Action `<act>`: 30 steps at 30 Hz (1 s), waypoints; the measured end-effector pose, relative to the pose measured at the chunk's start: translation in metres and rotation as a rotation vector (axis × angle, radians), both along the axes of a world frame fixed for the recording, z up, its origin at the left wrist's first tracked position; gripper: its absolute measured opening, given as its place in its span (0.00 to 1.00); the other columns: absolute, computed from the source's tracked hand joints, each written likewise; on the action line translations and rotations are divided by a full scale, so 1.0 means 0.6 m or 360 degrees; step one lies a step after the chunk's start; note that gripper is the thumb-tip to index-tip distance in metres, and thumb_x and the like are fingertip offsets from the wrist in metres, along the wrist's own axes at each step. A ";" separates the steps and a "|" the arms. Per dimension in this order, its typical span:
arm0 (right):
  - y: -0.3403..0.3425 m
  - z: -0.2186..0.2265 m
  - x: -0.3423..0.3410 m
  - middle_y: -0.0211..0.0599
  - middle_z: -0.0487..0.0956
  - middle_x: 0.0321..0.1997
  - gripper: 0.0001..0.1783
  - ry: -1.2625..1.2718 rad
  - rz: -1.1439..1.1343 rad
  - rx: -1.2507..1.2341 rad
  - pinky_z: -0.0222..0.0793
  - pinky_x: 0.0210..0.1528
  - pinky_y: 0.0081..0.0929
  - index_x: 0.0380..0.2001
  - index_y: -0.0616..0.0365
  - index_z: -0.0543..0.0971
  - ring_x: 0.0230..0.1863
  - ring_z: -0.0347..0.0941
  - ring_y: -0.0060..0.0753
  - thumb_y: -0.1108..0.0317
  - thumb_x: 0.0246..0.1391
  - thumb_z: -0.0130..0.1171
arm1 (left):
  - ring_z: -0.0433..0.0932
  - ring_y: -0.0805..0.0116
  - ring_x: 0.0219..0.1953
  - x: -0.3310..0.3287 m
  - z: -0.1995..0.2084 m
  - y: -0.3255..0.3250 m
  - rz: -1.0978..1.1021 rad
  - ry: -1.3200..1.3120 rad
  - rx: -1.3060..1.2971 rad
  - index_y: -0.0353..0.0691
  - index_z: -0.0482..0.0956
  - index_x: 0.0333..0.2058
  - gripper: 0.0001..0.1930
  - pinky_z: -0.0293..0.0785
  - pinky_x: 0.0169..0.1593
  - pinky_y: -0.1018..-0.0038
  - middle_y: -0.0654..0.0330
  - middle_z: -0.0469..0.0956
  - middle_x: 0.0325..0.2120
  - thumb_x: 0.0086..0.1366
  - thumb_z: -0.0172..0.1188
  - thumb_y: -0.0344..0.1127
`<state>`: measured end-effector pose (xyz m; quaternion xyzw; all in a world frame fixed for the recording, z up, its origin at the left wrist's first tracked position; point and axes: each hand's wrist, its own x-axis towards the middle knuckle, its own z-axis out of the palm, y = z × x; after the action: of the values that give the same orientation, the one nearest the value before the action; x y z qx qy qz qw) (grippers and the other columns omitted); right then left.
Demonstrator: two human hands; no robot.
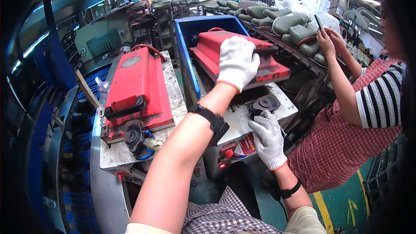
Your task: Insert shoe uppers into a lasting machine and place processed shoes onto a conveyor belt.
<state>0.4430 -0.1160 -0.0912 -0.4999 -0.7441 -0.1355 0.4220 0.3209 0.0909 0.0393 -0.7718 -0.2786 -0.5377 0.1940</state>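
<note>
Below the grip of the left hand [237, 63] there is a stained metal top [227, 121]; the red cover [210, 43] in this grip is above it, and whether it fully rests there cannot be told. Just beyond the right hand [268, 141], a dark round fitting [265, 103] sits on this same top. Left of the grip, a second metal top [174, 95] carries a second red cover [134, 80].

Co-worker [331, 151] w/ phone [319, 22] at R, grn boots [287, 24] just beyond.
</note>
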 end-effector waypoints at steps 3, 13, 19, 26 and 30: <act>-0.002 -0.001 0.005 0.39 0.83 0.53 0.23 -0.0021 -0.0001 0.0057 0.66 0.71 0.53 0.48 0.50 0.86 0.66 0.73 0.56 0.80 0.48 0.67 | 0.76 0.48 0.49 0.003 -0.064 -0.025 -0.0174 0.0034 -0.0174 0.42 0.77 0.41 0.13 0.69 0.57 0.51 0.51 0.78 0.40 0.60 0.66 0.39; 0.078 -0.071 0.160 0.43 0.84 0.47 0.21 0.0464 -0.0224 0.0645 0.78 0.56 0.42 0.45 0.59 0.83 0.50 0.82 0.51 0.84 0.48 0.53 | 0.72 0.43 0.61 0.006 -0.163 -0.047 -0.0120 0.0078 -0.0149 0.42 0.75 0.45 0.18 0.65 0.65 0.47 0.51 0.78 0.48 0.59 0.69 0.39; 0.155 0.011 0.167 0.42 0.83 0.50 0.17 0.0187 -0.0824 0.0500 0.72 0.62 0.39 0.51 0.57 0.83 0.55 0.78 0.46 0.76 0.57 0.60 | 0.71 0.42 0.62 -0.007 -0.157 -0.041 -0.0150 0.0149 -0.0287 0.42 0.76 0.47 0.20 0.64 0.66 0.48 0.49 0.79 0.48 0.58 0.67 0.39; 0.083 0.019 -0.115 0.45 0.81 0.51 0.23 0.0502 0.0260 0.0671 0.72 0.62 0.45 0.51 0.59 0.83 0.55 0.77 0.49 0.84 0.51 0.60 | 0.78 0.45 0.59 -0.166 -0.042 -0.147 -0.0406 0.0619 -0.1071 0.35 0.80 0.57 0.27 0.74 0.64 0.56 0.44 0.80 0.55 0.60 0.60 0.40; 0.065 0.020 -0.262 0.47 0.81 0.50 0.20 0.0832 0.0834 0.0034 0.76 0.57 0.37 0.55 0.63 0.80 0.51 0.80 0.45 0.81 0.58 0.61 | 0.82 0.48 0.52 -0.353 -0.023 -0.207 0.0111 0.0408 -0.0730 0.40 0.84 0.49 0.17 0.78 0.57 0.56 0.50 0.83 0.45 0.62 0.60 0.37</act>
<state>0.2858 -0.0769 -0.0790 -0.3056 -0.7124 0.1017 0.6235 0.1089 -0.0335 0.0257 -0.8472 -0.3928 -0.3514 0.0662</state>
